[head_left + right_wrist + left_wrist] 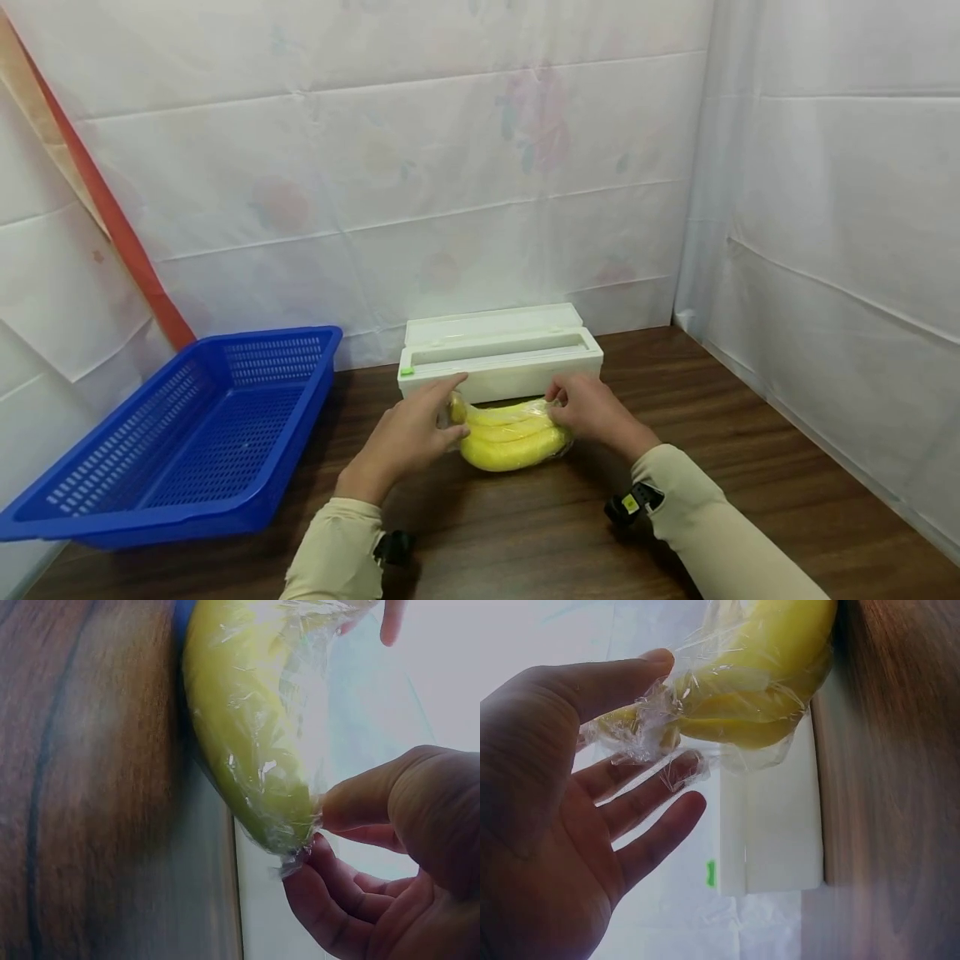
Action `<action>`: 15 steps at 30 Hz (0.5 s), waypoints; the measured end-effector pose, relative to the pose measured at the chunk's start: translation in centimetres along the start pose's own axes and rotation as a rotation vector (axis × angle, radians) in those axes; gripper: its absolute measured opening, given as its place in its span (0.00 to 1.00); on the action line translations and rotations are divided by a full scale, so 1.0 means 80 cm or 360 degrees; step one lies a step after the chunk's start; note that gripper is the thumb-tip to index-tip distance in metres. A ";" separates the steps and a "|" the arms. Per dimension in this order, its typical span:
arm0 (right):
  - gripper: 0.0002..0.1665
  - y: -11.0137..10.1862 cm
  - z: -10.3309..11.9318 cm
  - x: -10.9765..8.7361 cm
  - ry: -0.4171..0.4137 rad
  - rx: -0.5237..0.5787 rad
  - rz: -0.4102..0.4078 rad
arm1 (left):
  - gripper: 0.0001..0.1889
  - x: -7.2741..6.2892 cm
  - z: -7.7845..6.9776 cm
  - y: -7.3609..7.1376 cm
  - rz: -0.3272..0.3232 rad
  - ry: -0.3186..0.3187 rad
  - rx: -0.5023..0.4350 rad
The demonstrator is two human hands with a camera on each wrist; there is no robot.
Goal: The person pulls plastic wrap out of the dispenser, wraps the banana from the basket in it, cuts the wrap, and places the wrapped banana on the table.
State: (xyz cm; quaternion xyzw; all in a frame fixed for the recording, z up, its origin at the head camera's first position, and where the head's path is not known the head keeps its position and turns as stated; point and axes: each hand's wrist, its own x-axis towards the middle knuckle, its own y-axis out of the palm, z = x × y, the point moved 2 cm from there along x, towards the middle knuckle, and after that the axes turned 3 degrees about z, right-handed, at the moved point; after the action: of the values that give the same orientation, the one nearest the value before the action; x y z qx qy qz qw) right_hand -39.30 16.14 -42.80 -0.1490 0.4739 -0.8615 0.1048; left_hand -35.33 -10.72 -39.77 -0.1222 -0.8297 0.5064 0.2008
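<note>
A bunch of yellow bananas (513, 446) lies on the table, wrapped in clear, crinkled cling film (656, 724). My left hand (412, 429) is at the stem end, thumb on one side and spread, fairly straight fingers on the other, with the gathered film between them. At the opposite end my right hand (596, 412) pinches the film by the banana tips; the right wrist view shows its thumb (360, 799) and curled fingers meeting at a small twist of film. Just behind the bananas stands a long white cling film box (502, 379), its lid (495, 323) raised.
A blue perforated plastic basket (255, 500) stands at the left on the dark wood table (750, 467). White sheeting (450, 167) hangs behind the table and along its right side. A red strip (123, 221) slants down behind the basket.
</note>
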 end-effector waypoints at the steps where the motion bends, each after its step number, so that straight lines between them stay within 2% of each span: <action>1: 0.03 0.001 0.000 -0.001 -0.0016 -0.0013 -0.0018 | 0.39 0.000 0.001 0.001 0.0004 -0.0020 -0.0025; 3: 0.03 0.002 -0.001 -0.003 -0.0056 -0.0034 -0.0053 | 0.39 0.001 0.003 0.002 0.0013 -0.0047 -0.0087; 8: 0.04 0.001 -0.002 -0.008 -0.0115 -0.0085 -0.0129 | 0.40 0.003 0.010 0.005 0.0012 -0.0043 -0.0248; 11: 0.06 0.002 0.000 -0.011 -0.0113 -0.0101 -0.0101 | 0.44 0.002 0.015 0.008 0.0038 -0.0045 -0.0283; 15: 0.08 0.005 0.002 -0.013 -0.0096 -0.0107 -0.0052 | 0.52 -0.001 0.022 0.012 0.0145 -0.0037 -0.0322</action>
State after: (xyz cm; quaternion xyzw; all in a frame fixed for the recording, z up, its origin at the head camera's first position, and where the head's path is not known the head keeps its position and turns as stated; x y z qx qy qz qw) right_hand -38.22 16.14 -43.22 -0.1858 0.4967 -0.8419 0.1000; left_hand -36.06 -11.68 -41.36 -0.1735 -0.8724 0.4300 0.1545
